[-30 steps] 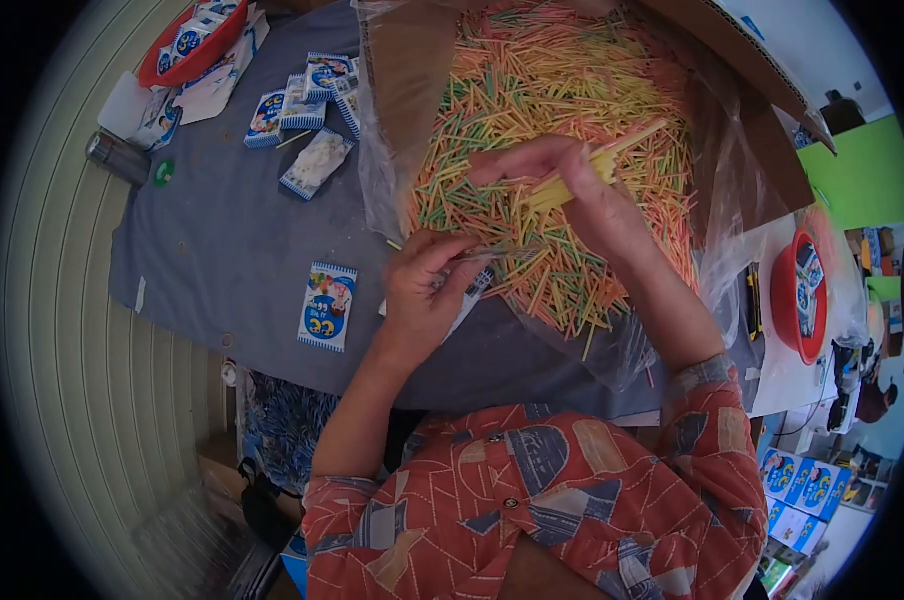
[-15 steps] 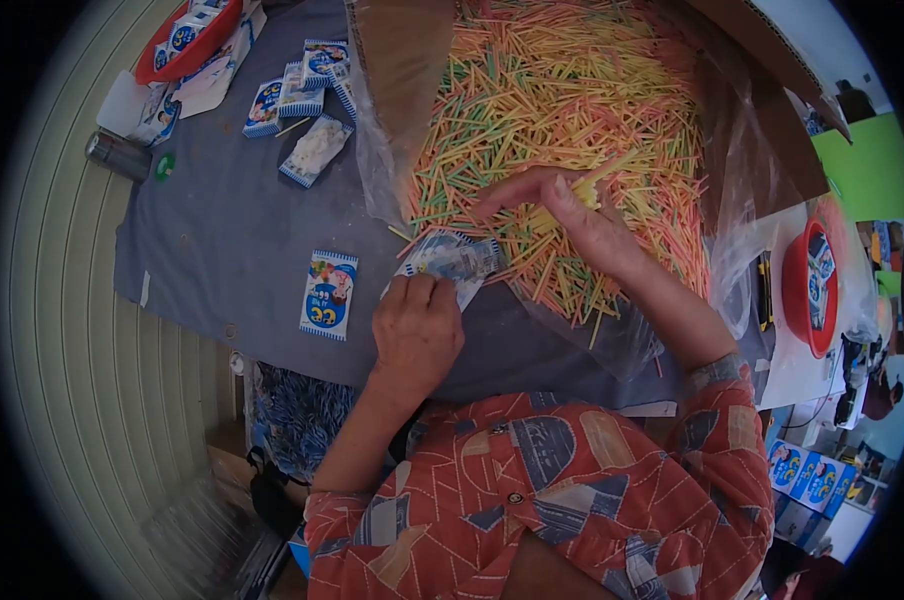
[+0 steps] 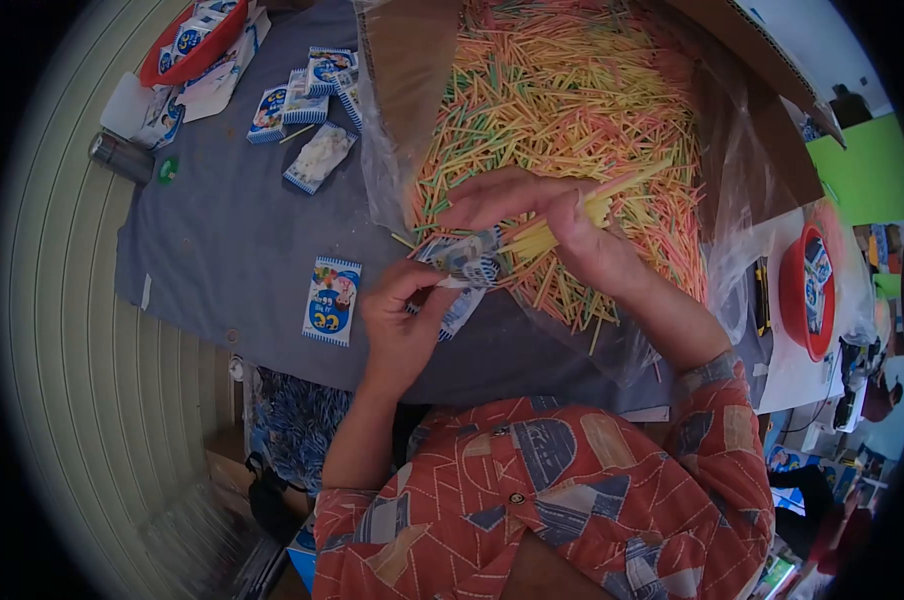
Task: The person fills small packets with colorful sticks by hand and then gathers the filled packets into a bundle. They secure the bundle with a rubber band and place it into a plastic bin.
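My left hand (image 3: 400, 325) pinches the edge of a small blue-and-white plastic packet (image 3: 464, 258) between thumb and fingers. More packets of the same print lie beneath it. My right hand (image 3: 582, 232) holds a bundle of thin yellow sticks (image 3: 537, 240), thumb on one side and fingers stretched over the other. The lower ends of the bundle are right at the packet's mouth. Behind both hands, a large heap of thin pink, yellow and green sticks (image 3: 562, 100) fills an open cardboard box (image 3: 404, 75) lined with clear plastic. A printed packet (image 3: 332, 302) lies flat left of my left hand.
Several packets (image 3: 307, 97) and a whitish-filled one (image 3: 321, 157) lie farther back on the grey cloth (image 3: 222, 225). Red baskets of packets stand at the far left (image 3: 234, 30) and right (image 3: 794, 330). A metal flask (image 3: 120, 155) lies at the left edge.
My left hand has lifted and turned the packet's edge toward the right hand. My right hand has moved slightly left and down, bringing the yellow sticks to the packet.
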Motion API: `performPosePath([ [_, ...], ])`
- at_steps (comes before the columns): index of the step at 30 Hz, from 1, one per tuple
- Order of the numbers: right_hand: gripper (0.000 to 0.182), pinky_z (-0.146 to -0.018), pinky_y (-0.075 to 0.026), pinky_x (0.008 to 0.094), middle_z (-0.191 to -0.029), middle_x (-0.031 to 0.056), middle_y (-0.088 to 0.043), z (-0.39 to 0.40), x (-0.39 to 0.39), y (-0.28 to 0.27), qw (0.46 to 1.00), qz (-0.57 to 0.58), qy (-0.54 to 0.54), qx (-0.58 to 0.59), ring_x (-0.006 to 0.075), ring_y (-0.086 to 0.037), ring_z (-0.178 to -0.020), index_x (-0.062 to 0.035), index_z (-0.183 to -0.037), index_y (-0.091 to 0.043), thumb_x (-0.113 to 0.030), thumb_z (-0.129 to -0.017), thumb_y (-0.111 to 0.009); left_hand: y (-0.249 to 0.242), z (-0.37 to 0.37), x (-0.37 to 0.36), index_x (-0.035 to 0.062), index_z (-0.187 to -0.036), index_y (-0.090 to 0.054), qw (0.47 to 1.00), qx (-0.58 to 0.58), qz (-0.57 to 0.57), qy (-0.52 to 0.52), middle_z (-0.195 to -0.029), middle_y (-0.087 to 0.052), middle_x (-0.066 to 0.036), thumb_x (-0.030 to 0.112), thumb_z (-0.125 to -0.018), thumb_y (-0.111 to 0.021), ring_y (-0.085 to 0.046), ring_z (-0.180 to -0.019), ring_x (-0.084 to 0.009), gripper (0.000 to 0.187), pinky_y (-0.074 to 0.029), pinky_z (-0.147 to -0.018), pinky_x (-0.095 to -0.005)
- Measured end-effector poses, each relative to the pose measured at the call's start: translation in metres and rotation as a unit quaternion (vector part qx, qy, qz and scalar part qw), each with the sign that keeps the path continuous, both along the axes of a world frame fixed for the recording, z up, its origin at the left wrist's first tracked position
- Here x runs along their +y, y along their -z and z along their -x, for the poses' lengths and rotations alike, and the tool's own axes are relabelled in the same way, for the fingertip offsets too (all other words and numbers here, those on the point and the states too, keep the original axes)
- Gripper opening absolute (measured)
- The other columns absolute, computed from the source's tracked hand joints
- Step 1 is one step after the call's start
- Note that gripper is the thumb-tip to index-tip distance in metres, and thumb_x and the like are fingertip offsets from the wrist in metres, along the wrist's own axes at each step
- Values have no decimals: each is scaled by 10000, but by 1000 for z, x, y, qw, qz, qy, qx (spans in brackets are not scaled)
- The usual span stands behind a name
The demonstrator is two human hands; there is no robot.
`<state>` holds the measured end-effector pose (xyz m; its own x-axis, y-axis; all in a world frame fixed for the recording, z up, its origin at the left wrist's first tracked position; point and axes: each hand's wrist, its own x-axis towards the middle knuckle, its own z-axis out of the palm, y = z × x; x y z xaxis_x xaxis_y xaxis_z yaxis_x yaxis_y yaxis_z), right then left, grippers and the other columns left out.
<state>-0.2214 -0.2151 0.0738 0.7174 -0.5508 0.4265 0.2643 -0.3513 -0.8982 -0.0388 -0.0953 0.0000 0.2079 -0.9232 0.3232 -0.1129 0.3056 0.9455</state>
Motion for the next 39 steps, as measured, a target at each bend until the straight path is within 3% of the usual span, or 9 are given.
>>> performPosePath([
  [1,677,-1077,-406,438,-1178,155,-673,0,0,-2,1000,-6,2,5,290,-574,-1219,-11,-1105,-698,-573,-1041,-325,-5,2,1,-27,-899,-685,992,-119,8,-40,-876,-663,-73,-113,-784,-728,-630,-795,-137,149,-504,-721,-256],
  [5,677,-1069,-410,434,-1167,149,-672,5,-5,9,1000,2,6,16,287,-576,-1210,-8,-1106,-696,-576,-1038,-333,5,-2,-4,-9,-911,-674,958,-251,119,-68,-873,-657,-94,-101,-752,-742,-645,-741,-153,195,-501,-653,-237],
  [10,652,-1046,-426,426,-1143,143,-665,11,3,9,1000,6,10,17,274,-581,-1174,-7,-1098,-695,-549,-1047,-336,1,-2,1,4,-854,-650,993,82,-75,37,-870,-668,-30,-85,-799,-754,-615,-770,-72,147,-497,-681,-230],
  [22,460,-999,-427,417,-1124,89,-684,39,25,-12,998,50,38,-21,249,-565,-1136,-48,-1024,-703,-451,-1030,-481,-8,10,-4,-6,-819,-623,989,109,-56,78,-855,-644,-7,-71,-811,-765,-587,-750,-53,157,-482,-669,-209],
  [24,438,-988,-410,439,-1110,78,-696,47,29,-15,975,204,64,63,259,-567,-1132,-60,-1002,-708,-451,-1012,-511,-12,11,-2,-8,-822,-623,991,88,-44,94,-861,-645,-13,-79,-815,-756,-594,-759,-58,151,-486,-677,-211],
  [27,564,-1024,-377,449,-1164,98,-695,52,38,-10,956,245,79,143,282,-573,-1095,-40,-1004,-725,-538,-1004,-459,-17,18,0,-12,-833,-626,989,85,-36,112,-866,-645,-21,-91,-824,-743,-609,-776,-68,141,-497,-692,-216],
  [30,441,-965,-439,449,-1204,111,-662,58,40,-10,941,288,82,159,296,-602,-1096,-41,-1013,-699,-452,-989,-541,-13,21,-1,-17,-851,-632,989,103,-24,106,-868,-645,-24,-98,-831,-733,-625,-787,-76,131,-514,-697,-217],
  [33,438,-919,-499,446,-1274,169,-606,57,53,-5,976,177,99,76,319,-626,-1067,-21,-1048,-693,-431,-988,-552,-5,22,0,-21,-869,-640,988,120,-21,92,-875,-647,-26,-101,-831,-733,-634,-793,-79,128,-526,-695,-214],
  [39,426,-889,-527,441,-1262,198,-580,61,55,5,965,226,94,99,338,-636,-1049,3,-1065,-679,-399,-992,-558,-7,25,4,-21,-883,-648,990,106,-30,90,-882,-650,-21,-93,-815,-756,-628,-796,-71,147,-527,-686,-208],
])
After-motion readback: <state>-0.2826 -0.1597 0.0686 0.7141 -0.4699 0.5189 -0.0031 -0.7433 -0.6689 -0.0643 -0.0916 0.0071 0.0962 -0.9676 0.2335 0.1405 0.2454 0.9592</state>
